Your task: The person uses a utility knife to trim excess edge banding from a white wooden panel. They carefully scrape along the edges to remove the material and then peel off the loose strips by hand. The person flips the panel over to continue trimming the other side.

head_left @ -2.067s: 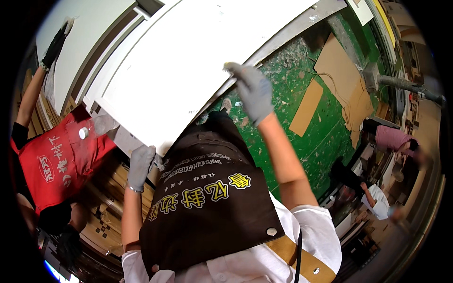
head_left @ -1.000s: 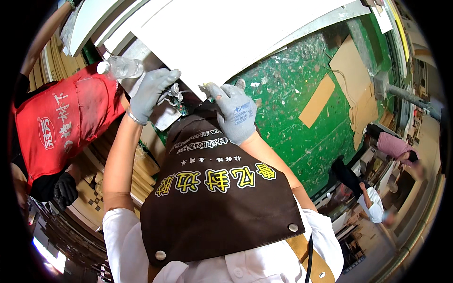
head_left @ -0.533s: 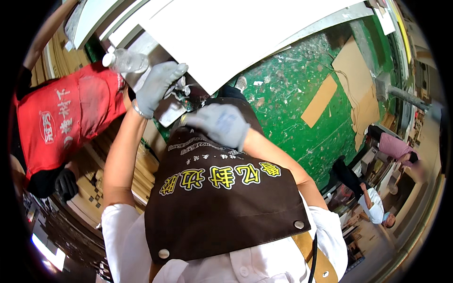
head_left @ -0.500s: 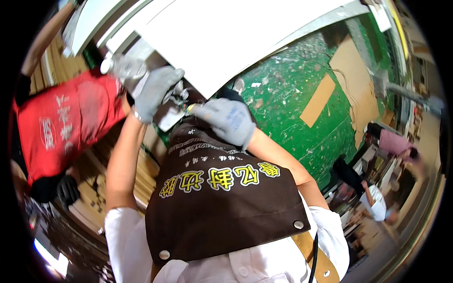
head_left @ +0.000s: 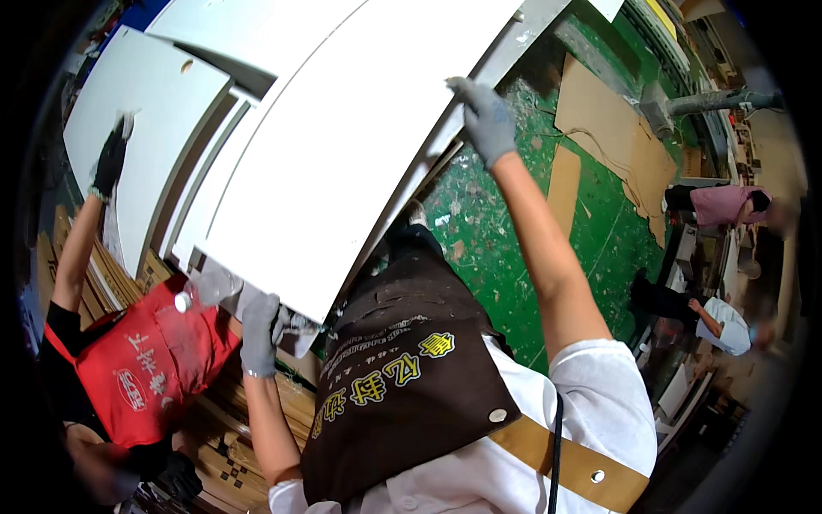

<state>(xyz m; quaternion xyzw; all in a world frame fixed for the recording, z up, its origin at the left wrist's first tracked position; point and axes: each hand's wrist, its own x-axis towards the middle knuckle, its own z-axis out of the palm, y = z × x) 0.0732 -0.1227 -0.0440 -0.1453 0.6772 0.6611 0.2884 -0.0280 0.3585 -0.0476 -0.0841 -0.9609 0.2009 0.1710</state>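
Observation:
A large white panel (head_left: pixel 342 128) lies in front of me, its near corner pointing toward my apron. My left hand (head_left: pixel 262 332), in a grey glove, is closed beside that corner; what its curled fingers hold is hidden. Next to it is a clear plastic bottle (head_left: pixel 214 289) with a white cap. Further out, my right hand (head_left: pixel 490 122), also grey-gloved, reaches to the panel's right edge. Its fingers are pressed together at the edge, and anything pinched in them is too small to name.
At the left, a co-worker in a red apron (head_left: pixel 154 364) has a black-gloved hand (head_left: pixel 111 158) on another white panel (head_left: pixel 154 94). Cardboard sheets (head_left: pixel 591 111) lie on the green floor (head_left: pixel 522 283). Two more people (head_left: pixel 723 206) are far right.
My right hand has moved from near my left hand out to the panel's right edge. My left hand stays near the bottle and corner. The co-worker's arm now reaches over the other panel.

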